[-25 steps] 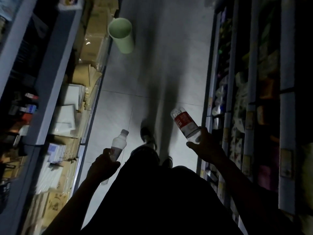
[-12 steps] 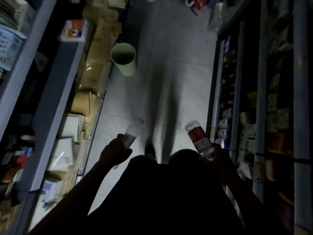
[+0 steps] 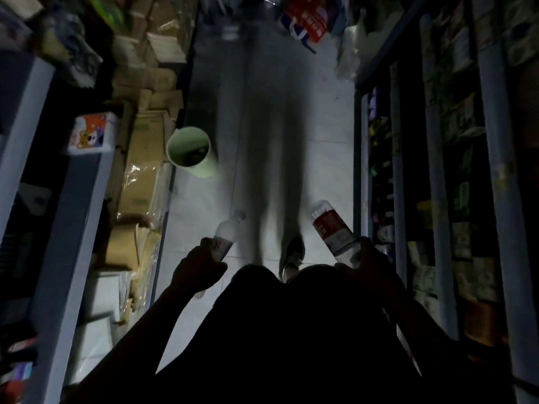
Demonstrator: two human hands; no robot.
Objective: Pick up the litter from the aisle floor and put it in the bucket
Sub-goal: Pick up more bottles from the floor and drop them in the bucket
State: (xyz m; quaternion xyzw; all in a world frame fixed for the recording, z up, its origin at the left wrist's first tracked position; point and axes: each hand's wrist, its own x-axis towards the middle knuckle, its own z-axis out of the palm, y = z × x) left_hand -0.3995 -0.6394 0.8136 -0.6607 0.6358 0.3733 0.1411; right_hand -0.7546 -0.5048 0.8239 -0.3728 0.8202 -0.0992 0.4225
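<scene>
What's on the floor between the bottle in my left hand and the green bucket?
Head view: only bare pale floor tile lies between the clear bottle and the green bucket.

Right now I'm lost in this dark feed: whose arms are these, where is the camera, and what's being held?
The one camera is worn on a person's head, looking forward and down a shop aisle. The left hand grips a clear bottle; the right hand grips a red-labelled bottle. A pale green bucket stands ahead on the tiled floor, against cartons on the left, with something dark already inside. Shelves line the right. One shoe shows between the arms.
</scene>
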